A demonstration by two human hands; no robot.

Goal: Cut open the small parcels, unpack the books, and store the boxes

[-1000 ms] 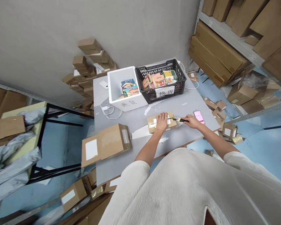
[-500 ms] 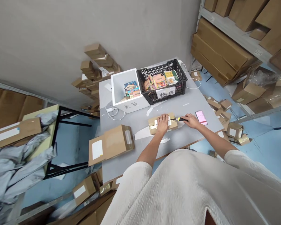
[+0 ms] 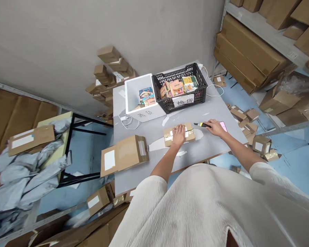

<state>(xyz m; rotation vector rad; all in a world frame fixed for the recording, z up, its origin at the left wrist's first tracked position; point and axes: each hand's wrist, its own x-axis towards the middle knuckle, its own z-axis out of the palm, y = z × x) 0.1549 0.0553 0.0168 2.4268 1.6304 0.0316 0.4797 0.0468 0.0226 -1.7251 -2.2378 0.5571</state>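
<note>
A small cardboard box (image 3: 190, 138) with a white label and shiny tape lies on the grey table (image 3: 154, 128). My left hand (image 3: 179, 133) rests on its top, fingers laid out over the label and not wrapped round the box. Just off the right end of the box, my right hand (image 3: 214, 127) grips a yellow and black utility knife (image 3: 203, 125). The blade points left, apart from the box. Partly hidden behind my right hand is a phone with a pink screen (image 3: 223, 126).
A white bin (image 3: 144, 115) and a black crate (image 3: 184, 103), both with books inside, stand at the table's back. A larger carton (image 3: 128, 153) overhangs the left edge. Cartons pile up by the wall, on shelves (image 3: 262, 25) and on the floor. Grey bags (image 3: 18, 181) fill the left stand.
My right hand has drawn the utility knife away from the box to the right, now partly covering the phone. My left hand stays on the box. The view has shifted slightly left.
</note>
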